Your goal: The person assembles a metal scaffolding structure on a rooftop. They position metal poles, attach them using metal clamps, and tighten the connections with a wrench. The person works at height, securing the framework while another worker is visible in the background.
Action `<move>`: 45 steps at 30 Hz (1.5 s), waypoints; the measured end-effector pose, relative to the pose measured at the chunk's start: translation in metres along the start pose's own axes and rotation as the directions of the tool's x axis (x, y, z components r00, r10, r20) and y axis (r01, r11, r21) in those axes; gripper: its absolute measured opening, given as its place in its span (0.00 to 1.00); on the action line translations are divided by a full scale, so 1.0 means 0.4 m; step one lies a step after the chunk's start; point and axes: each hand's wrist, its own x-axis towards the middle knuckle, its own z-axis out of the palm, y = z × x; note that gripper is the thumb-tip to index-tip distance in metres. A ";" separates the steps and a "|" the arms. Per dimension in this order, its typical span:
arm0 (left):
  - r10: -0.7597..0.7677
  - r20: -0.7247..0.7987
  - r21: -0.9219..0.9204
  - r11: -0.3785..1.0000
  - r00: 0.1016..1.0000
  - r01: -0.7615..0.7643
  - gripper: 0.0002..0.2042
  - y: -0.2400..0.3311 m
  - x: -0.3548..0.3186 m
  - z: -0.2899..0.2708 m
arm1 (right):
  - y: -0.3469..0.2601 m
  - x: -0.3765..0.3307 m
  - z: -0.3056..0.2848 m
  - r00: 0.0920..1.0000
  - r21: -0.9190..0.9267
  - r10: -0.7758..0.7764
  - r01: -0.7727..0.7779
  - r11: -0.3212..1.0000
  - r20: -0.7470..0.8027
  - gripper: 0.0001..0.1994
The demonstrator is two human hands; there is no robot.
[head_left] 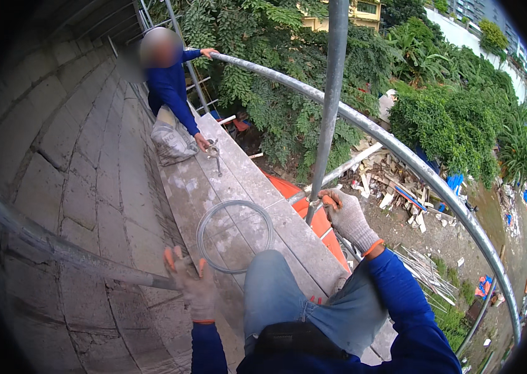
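I crouch on a grey scaffold plank point(238, 187) high above the ground. My left hand point(191, 283), in a grey work glove, grips the end of a horizontal metal pipe point(57, 246) that runs off to the left along the wall. My right hand point(347, 215), also gloved, is closed around the base of an upright scaffold pole point(329, 112) at the plank's outer edge. A coil of grey wire point(235, 235) lies flat on the plank between my hands, just beyond my knees.
A person in a blue top point(170, 93) crouches at the plank's far end, one hand on the curved guard rail point(400, 156), the other by a metal clamp point(213, 151). A block wall point(70, 156) rises on the left. Trees and rubble lie far below on the right.
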 end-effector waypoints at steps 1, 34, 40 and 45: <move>-0.027 0.148 -0.110 0.993 0.989 0.044 0.37 -0.020 0.008 0.075 | 0.008 0.002 -0.004 1.000 -0.029 0.003 -0.003 1.000 0.013 0.10; -0.905 0.383 -0.088 0.163 0.184 0.983 0.18 -0.532 0.383 1.363 | 0.184 0.148 -0.049 0.880 -0.290 0.327 -0.231 0.929 0.344 0.17; -0.774 0.620 -0.196 0.010 0.131 0.981 0.15 -0.636 0.368 1.263 | 0.171 0.161 -0.044 0.871 -0.342 0.330 -0.205 0.917 0.363 0.13; -0.733 0.669 0.034 0.197 0.124 0.980 0.17 -0.724 0.343 1.237 | 0.173 0.146 -0.021 0.878 -0.323 0.222 -0.082 0.943 0.424 0.17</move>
